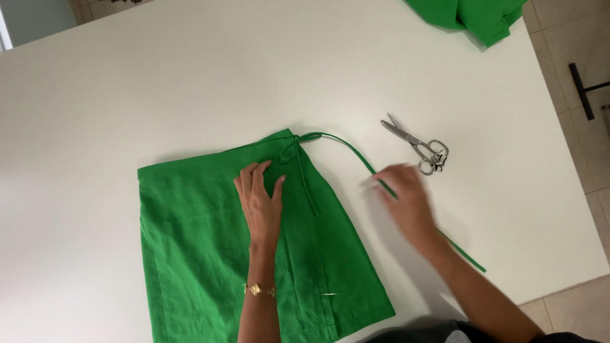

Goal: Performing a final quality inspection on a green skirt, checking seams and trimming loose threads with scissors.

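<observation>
left hand (260, 201) flat and open on the green skirt (207, 263), which lies on the white table (113, 97). right hand (404, 198), blurred, grips the skirt's long tie (348, 148). scissors (418, 146) lie just beyond it; more green cloth (468, 3) at far edge.

A skirt (207, 263) lay on the table (113, 97), at its near edge. The left hand (260, 200) rested flat on the skirt, near the knot (292, 148) at its far right corner. A tie (348, 148) ran from the knot rightward and nearer, under the right hand (404, 195). Scissors (419, 147) lay just beyond that hand. More cloth (468, 3) lay at the far right corner.
</observation>
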